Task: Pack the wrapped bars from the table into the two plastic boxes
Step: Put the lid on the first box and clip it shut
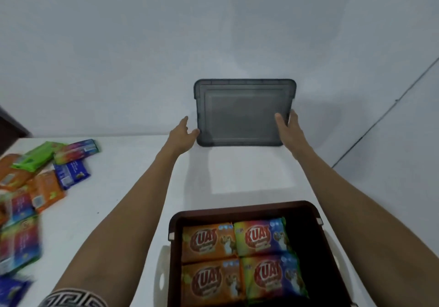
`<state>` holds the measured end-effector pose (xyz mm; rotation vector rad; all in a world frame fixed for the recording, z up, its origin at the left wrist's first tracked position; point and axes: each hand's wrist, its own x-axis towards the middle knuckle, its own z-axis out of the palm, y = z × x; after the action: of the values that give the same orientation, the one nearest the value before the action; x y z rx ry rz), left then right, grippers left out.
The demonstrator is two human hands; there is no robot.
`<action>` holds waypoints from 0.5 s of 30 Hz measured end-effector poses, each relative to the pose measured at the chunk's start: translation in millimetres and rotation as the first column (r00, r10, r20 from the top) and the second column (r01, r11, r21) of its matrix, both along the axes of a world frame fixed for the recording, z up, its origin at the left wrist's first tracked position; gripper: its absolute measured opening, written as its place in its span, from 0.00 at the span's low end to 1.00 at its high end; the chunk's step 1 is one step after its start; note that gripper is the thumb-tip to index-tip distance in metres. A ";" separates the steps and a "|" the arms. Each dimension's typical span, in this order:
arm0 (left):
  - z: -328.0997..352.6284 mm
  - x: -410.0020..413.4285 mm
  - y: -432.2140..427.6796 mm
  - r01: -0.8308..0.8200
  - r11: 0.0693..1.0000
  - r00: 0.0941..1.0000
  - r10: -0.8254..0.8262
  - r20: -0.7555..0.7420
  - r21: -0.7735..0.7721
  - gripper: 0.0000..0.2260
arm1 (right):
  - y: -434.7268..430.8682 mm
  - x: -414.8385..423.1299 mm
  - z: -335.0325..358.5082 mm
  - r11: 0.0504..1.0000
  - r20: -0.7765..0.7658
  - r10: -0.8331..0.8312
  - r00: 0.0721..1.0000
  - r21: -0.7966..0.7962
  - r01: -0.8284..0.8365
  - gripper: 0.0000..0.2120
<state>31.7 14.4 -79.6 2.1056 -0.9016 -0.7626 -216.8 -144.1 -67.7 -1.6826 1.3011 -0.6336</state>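
Note:
A grey translucent plastic box [242,116] is held up off the table at the far edge, its broad face turned toward me. My right hand [288,128] grips its right edge, thumb in front and fingers behind. My left hand [183,135] lies at its lower left corner with fingers straight, the thumb touching the edge. A brown plastic box [237,208] stands near me with several orange and rainbow wrapped bars [209,240] laid flat inside. More wrapped bars [47,178], orange, green, blue and rainbow, lie in a loose pile at the left.
The white table [123,188] runs back to a pale wall. A white flat piece with handle cut-outs [162,275] sticks out from under the brown box. A dark edge shows at far left.

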 end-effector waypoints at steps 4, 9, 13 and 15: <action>-5.4 4.9 -20.5 0.039 0.999 0.992 -0.040 -0.117 -0.010 0.28 | -18.2 6.3 -7.1 0.982 0.132 -0.065 0.989 0.185 0.040 0.36; -1.3 -10.2 -20.2 -0.014 0.997 0.993 0.006 -0.119 -0.073 0.28 | -21.8 -0.7 -1.7 0.956 0.278 -0.151 0.949 0.285 0.069 0.27; 4.5 -25.4 1.9 -0.097 0.974 0.975 0.052 -0.216 -0.205 0.26 | -10.2 -22.7 9.4 0.918 0.409 -0.216 0.887 0.394 0.042 0.25; 13.0 -38.6 17.7 -0.179 0.939 0.948 0.084 -0.306 -0.295 0.22 | 0.8 -38.7 15.2 0.892 0.463 -0.253 0.850 0.452 0.019 0.27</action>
<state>-7.0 32.1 -66.6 1.6971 -0.6643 -0.7722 -255.5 -143.3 -52.5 -0.9662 1.0740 -0.7507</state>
